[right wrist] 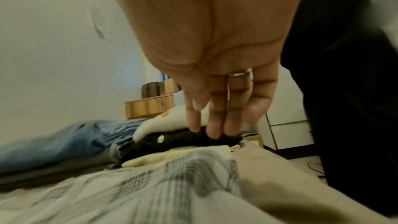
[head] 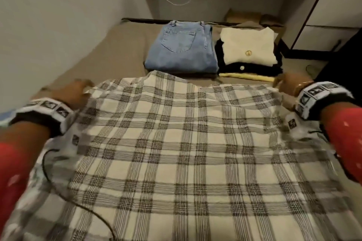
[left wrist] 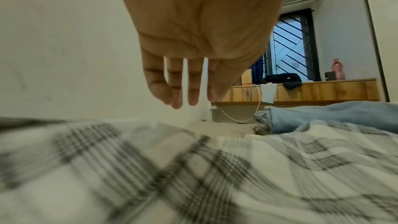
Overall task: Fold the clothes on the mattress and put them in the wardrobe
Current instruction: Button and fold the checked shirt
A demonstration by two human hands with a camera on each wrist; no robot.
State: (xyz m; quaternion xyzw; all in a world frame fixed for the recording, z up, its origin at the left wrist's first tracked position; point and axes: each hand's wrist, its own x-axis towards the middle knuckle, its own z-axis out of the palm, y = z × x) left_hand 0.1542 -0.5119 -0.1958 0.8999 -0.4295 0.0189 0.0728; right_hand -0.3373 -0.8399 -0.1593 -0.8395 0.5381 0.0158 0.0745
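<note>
From the head view I've got the plaid shirt (head: 176, 143) spread flat, back side up, across the mattress (head: 121, 45), collar end pointing away from me. My left hand (head: 68, 92) sits at the shirt's far left corner, my right hand (head: 290, 84) at its far right corner; from up here I can't tell what the fingers are doing. Beyond the collar lie the folded jeans (head: 182, 49), and just beside them on the right a stack: a cream sweater (head: 248, 45) on top of a black knit (head: 252, 69), with a pale yellow garment (head: 248, 77) at the bottom.

Left wrist view now: left hand (left wrist: 193, 40) is flat, fingers (left wrist: 192, 83) straight and a little apart, hanging above the blurred plaid shirt (left wrist: 193, 176) and gripping nothing. Jeans (left wrist: 323, 117) to the right, a wooden shelf (left wrist: 312, 91) behind.

Right wrist view: right hand (right wrist: 215, 57) also loose, fingers (right wrist: 215, 117) straight and close together, holding nothing. Below them the plaid shirt (right wrist: 150, 185); behind the fingertips, the black knit (right wrist: 183, 140), though contact I can't tell.
</note>
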